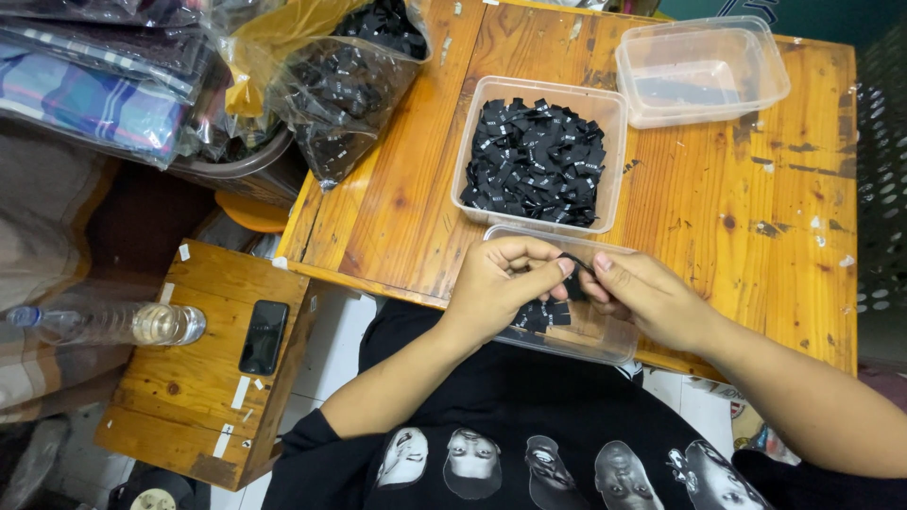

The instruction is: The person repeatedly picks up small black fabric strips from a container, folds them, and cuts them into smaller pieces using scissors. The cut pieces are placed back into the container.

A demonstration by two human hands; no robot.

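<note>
Small black fabric label pinched between left hand and right hand, fingertips clamped, over the near clear tub. Looks light, limp, non-fragile; best gripped at edges.

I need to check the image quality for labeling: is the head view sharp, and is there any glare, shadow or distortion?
Head view: mostly sharp, evenly lit; the left hand and right hand pinching a black label are in focus; soft glare on the empty tub and plastic bag; only faint shadows on the table; wide-angle bending shows at the table's edges.
</note>
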